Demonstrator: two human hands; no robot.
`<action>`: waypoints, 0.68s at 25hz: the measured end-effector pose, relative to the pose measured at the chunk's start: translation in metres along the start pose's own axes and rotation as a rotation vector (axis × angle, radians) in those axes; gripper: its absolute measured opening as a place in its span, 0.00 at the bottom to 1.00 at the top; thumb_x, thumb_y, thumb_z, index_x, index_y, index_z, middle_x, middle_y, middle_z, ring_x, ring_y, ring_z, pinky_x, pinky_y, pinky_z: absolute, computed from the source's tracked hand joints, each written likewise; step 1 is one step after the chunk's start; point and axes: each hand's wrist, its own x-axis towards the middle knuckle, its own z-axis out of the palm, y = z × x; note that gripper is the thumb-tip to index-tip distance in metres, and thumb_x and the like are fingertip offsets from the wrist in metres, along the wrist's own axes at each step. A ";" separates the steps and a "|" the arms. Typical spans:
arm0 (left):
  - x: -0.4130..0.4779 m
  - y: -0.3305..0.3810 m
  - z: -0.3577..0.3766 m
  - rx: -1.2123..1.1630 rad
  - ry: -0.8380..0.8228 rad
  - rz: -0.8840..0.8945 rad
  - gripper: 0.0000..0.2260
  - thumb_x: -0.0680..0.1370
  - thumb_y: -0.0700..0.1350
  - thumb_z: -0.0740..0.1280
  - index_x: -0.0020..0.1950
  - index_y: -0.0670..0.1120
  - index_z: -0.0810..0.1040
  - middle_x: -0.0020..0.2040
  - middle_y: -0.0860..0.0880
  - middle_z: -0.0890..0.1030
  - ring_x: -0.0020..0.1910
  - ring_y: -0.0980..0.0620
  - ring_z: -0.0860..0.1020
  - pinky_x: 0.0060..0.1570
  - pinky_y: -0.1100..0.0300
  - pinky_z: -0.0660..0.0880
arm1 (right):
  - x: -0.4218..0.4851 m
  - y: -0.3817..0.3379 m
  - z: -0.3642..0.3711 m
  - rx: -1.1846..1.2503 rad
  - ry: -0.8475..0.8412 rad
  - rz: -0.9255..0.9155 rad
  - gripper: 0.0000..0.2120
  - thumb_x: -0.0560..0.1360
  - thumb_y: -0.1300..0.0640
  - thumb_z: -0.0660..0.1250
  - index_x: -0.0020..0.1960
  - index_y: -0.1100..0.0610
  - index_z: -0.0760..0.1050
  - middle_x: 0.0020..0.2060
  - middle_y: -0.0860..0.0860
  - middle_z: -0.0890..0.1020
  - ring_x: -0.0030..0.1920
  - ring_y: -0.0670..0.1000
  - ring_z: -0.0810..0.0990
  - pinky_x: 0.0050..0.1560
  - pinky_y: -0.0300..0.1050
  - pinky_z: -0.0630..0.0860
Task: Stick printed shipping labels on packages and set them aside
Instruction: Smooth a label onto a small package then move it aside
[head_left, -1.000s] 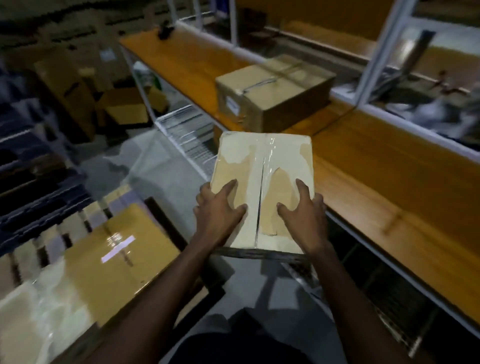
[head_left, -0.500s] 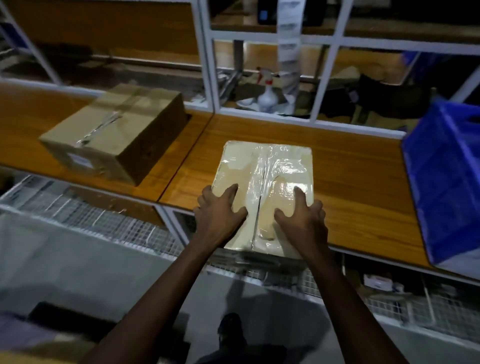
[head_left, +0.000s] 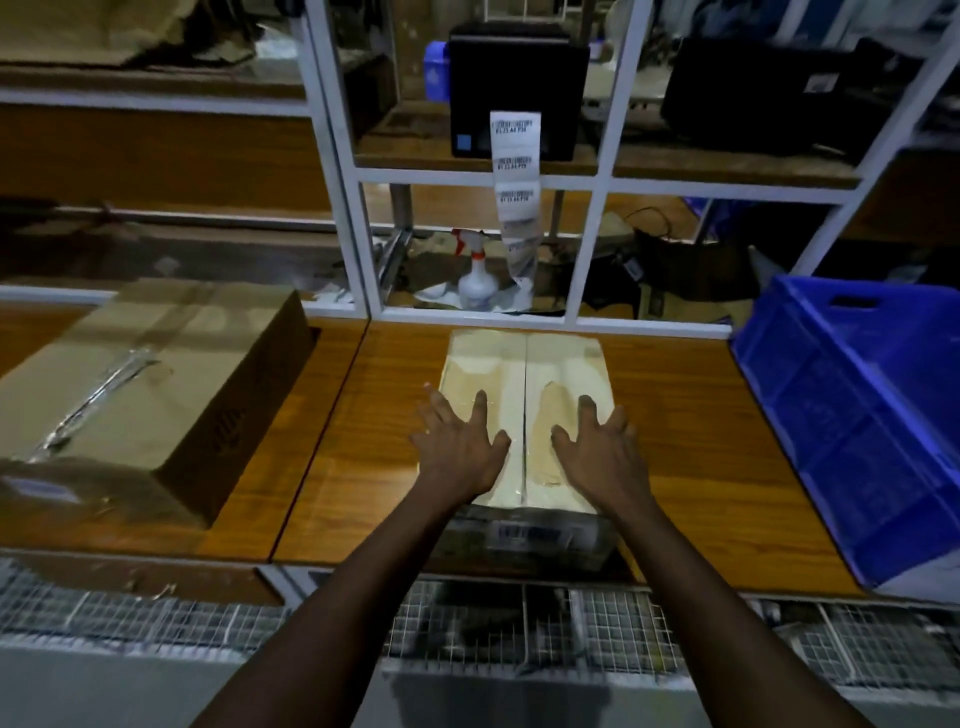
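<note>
Package (head_left: 524, 415), glossy tape-wrapped, flat on wooden bench (head_left: 691, 441)

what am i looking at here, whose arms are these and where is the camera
The camera sits on a person's head and looks forward and down, so the two bare arms are that person's own. The left hand and right hand lie flat, fingers spread, on top of a taped parcel that rests on a wooden shelf. Neither hand grips anything. A bigger cardboard box stands to the left, and a blue crate to the right. Behind the shelf, a strip of printed labels hangs from a black printer, with a spray bottle just left of the strip's lower end.
</note>
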 end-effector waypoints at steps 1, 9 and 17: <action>0.007 -0.002 0.000 0.019 -0.003 0.023 0.31 0.79 0.64 0.49 0.79 0.53 0.47 0.76 0.30 0.38 0.75 0.28 0.41 0.68 0.30 0.52 | 0.006 -0.003 0.000 -0.006 -0.012 0.007 0.32 0.79 0.36 0.52 0.76 0.50 0.51 0.76 0.65 0.51 0.72 0.67 0.56 0.67 0.65 0.64; 0.035 -0.002 0.007 0.191 -0.004 0.253 0.30 0.80 0.62 0.39 0.79 0.52 0.41 0.78 0.39 0.37 0.76 0.37 0.34 0.66 0.28 0.36 | 0.033 -0.016 0.019 -0.263 -0.078 -0.169 0.31 0.80 0.37 0.42 0.79 0.47 0.39 0.78 0.55 0.37 0.76 0.63 0.32 0.69 0.75 0.42; 0.039 -0.006 0.009 0.197 0.032 0.308 0.35 0.76 0.62 0.32 0.80 0.50 0.47 0.80 0.40 0.44 0.77 0.36 0.41 0.69 0.31 0.37 | 0.045 -0.012 0.020 -0.281 -0.078 -0.240 0.34 0.77 0.36 0.35 0.79 0.49 0.39 0.78 0.56 0.37 0.76 0.63 0.33 0.69 0.77 0.40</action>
